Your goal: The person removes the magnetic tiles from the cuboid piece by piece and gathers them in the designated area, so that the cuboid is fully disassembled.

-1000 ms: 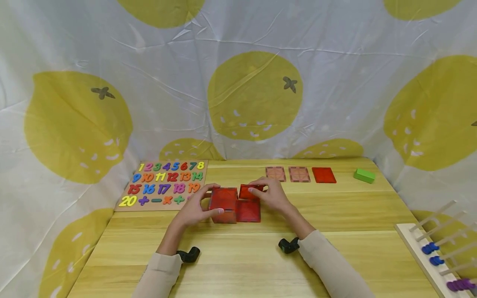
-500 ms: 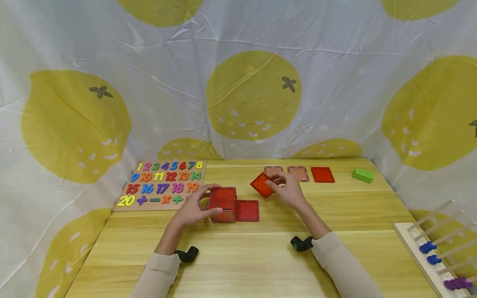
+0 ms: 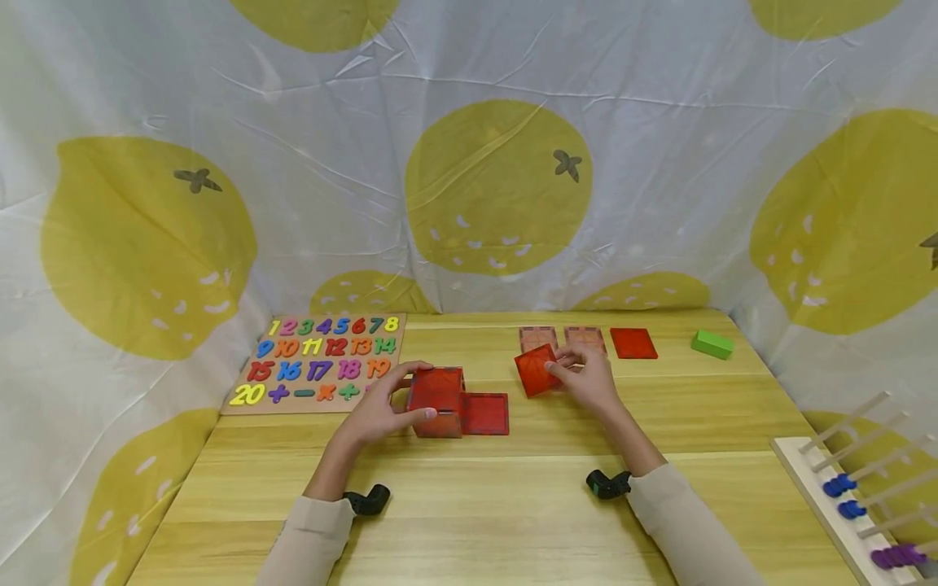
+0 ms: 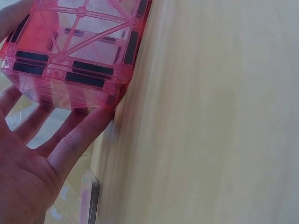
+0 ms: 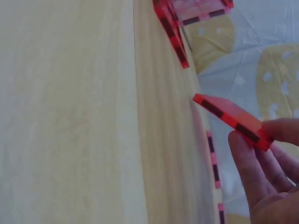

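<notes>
A box of see-through red magnetic tiles [image 3: 437, 391] stands on the table, and my left hand [image 3: 376, 413] grips it from the left, thumb at the front and fingers behind. The left wrist view shows dark magnet strips along the edges of the box [image 4: 79, 51]. One red tile [image 3: 487, 414] lies flat against the box's right side. In my right hand [image 3: 589, 382] a loose red magnetic tile [image 3: 536, 371] is pinched by one edge, tilted above the table. Between thumb and fingers, that same tile [image 5: 233, 119] appears nearly edge-on in the right wrist view.
Behind the right hand lie two pale pink tiles [image 3: 538, 337] and a red tile [image 3: 634, 343] in a row. A green block [image 3: 712, 343] sits farther right. At back left is a number board [image 3: 315, 362]; a wooden peg rack with beads [image 3: 835, 496] stands at right.
My right hand has moved right, carrying the red magnetic tile away from the box and turning it. The left hand has kept its grip on the box.
</notes>
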The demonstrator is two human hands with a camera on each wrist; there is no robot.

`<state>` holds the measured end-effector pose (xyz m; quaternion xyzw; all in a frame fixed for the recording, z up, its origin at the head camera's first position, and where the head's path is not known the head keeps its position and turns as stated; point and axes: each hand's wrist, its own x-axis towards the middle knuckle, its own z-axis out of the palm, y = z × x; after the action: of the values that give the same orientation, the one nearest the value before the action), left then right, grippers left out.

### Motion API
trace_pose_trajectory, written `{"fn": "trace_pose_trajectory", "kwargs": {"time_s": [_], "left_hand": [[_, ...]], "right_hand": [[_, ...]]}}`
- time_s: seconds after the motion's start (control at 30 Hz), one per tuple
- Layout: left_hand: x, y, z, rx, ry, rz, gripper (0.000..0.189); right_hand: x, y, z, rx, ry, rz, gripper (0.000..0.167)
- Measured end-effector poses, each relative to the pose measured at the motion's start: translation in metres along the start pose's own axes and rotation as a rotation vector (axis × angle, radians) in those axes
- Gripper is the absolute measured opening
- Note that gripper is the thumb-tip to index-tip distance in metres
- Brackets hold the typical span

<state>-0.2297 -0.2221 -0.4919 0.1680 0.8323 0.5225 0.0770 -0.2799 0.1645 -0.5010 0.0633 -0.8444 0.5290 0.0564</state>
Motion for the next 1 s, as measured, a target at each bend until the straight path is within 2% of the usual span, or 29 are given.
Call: {"fn": "trace_pose_trajectory", "kwargs": {"time_s": [0.13,0.4,0.8,1.0], "left_hand": [[0.001,0.0,0.0,0.001,-0.005,0.002,0.069],[0.0,0.001,0.0,0.017,0.004,-0.003,0.069],[-0.001,0.0,0.0,-0.001,-0.003,0.008,0.07],[-0.001,0.0,0.0,0.003,-0.006,0.004,0.07]], "right_hand": [[-0.002,0.006,-0.001,-0.019,-0.001,0.049,0.025],[-0.004,0.017,-0.002,-0.124,0.013,0.126,0.029],[-0.006,0.02,0.0,-0.127,-0.003,0.227,0.028],[-0.004,0.019,-0.003,-0.101,-0.027,0.243,0.027]]}}
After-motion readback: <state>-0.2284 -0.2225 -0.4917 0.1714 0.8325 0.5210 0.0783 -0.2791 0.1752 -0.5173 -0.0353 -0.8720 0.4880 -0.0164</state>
